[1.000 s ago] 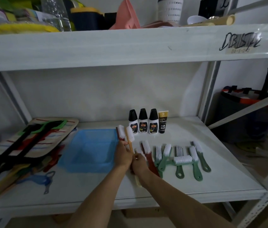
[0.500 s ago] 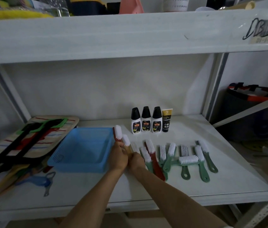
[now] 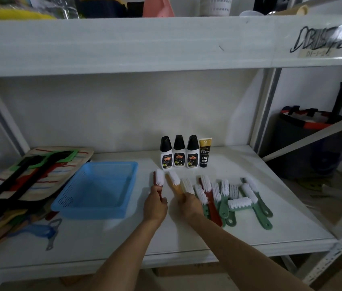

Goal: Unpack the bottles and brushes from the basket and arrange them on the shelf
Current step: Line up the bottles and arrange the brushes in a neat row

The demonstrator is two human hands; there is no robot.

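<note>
White metal shelving (image 3: 239, 232) fills the view, its lower board carrying everything in play. Next in size, a shallow blue perforated plastic basket (image 3: 77, 198) sits left of centre on the board, nothing visible inside it. Beside it on the left lies a striped board with black and green straps (image 3: 29, 171). Toward the right, a loose row of green-handled scrub brushes with white bristles (image 3: 249, 198) lies on the board, overlapping, with a dark red-handled brush (image 3: 213, 203) among them. At the back stand three white bottles with black caps (image 3: 179, 153), touching side by side, and a black tube with a gold top (image 3: 205, 153) just to their right. The left hand (image 3: 155, 206) is closed around the handle of a red brush with white bristles (image 3: 159, 178), head pointing away. The right hand (image 3: 189, 204) grips the handles of an orange brush (image 3: 173, 181) and a cream brush (image 3: 186, 185), just beside the green row.
</note>
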